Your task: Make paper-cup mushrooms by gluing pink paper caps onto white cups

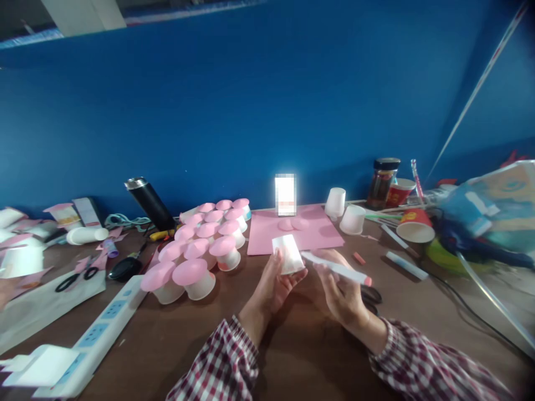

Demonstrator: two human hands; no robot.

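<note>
A blue wall (pixel 234 111) stands behind the brown bench (pixel 234 340); the left hand (pixel 278 281) is closed around a white cup (pixel 288 254), in front of the pink paper (pixel 309 236); the right hand (pixel 343 289) is clamped on a white marker (pixel 338 268), right of the cup; pink-topped cups (pixel 196 242) stand left of the paper.

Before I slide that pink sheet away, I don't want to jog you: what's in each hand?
Left hand: closed around a white cup.
Right hand: gripping a white pen-like tube, red at one end.
</note>
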